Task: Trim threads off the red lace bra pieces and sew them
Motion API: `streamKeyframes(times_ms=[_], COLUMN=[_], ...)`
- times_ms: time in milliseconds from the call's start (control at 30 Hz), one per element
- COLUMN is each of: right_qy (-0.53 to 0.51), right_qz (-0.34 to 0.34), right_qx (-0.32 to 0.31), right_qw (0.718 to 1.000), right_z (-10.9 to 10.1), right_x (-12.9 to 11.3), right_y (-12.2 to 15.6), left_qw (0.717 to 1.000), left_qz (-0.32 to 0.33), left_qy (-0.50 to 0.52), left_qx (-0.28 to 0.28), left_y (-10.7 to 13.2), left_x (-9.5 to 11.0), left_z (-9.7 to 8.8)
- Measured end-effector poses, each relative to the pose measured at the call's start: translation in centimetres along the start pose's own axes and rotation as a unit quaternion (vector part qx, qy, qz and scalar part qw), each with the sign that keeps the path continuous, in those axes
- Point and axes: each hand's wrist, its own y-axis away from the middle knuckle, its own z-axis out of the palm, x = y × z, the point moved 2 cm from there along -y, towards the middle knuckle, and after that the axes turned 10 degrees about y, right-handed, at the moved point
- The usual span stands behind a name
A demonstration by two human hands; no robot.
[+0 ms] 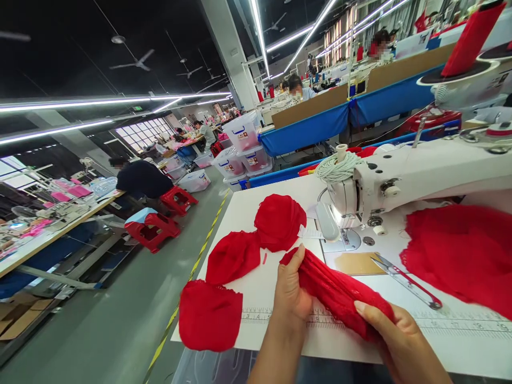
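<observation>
Left hand (293, 292), right hand (396, 332) gripping red fabric (334, 288); underside hidden; sewing machine (424, 169) cropped at right.

On the table (240, 213), cloth pieces (234, 257) lie left of the held cloth (334, 290), snips (412, 281) right, sewing machine (424, 168) behind.

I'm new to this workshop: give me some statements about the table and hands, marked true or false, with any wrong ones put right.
1. The left hand and the right hand both hold the red cloth. True.
2. The snips are in the right hand. False: they lie on the table.
3. A coil of pale cord sits on the sewing machine. True.
4. The ruler scale runs along the table's far edge. False: it runs near the edge closest to the person.
5. The loose pieces on the table's left part are blue. False: they are red.
</observation>
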Motion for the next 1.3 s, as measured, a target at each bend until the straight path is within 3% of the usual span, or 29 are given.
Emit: streamKeyframes(times_ms=[100,233,367,567,833,967,1167,1300], right_qy=[-0.021,-0.038,-0.045,-0.014,-0.033,-0.078,-0.041,-0.074], right_qz=[0.004,0.015,0.013,-0.018,-0.007,0.012,-0.013,-0.024], right_qx=[0.044,0.064,0.055,0.078,0.081,0.086,0.041,0.033], right_qw=[0.999,0.997,0.997,0.997,0.996,0.993,0.998,0.996], right_z=[0.4,0.7,0.6,0.5,0.7,0.4,1.3,1.7], right_x=[-0.4,-0.6,-0.4,0.2,-0.2,-0.8,-1.1,-0.9], right_y=[0.6,0.8,0.6,0.5,0.7,0.6,0.7,0.5], left_qw=[0.998,0.962,0.935,0.938,0.955,0.96,0.959,0.956], left_qz=[-0.061,-0.218,-0.246,-0.184,-0.058,-0.024,0.011,0.034], left_qy=[0.001,-0.027,-0.074,-0.095,-0.163,-0.184,-0.21,-0.225], left_qx=[-0.034,-0.16,-0.244,-0.276,-0.239,-0.209,-0.193,-0.185], left_y=[0.1,0.8,1.8,3.2,3.4,3.0,2.7,2.8], left_x=[-0.1,-0.2,-0.4,-1.7,-1.6,-1.4,-1.4,-1.4], left_z=[-0.5,-1.0,-2.3,-2.9,-1.4,-1.5,-1.4,-1.3])
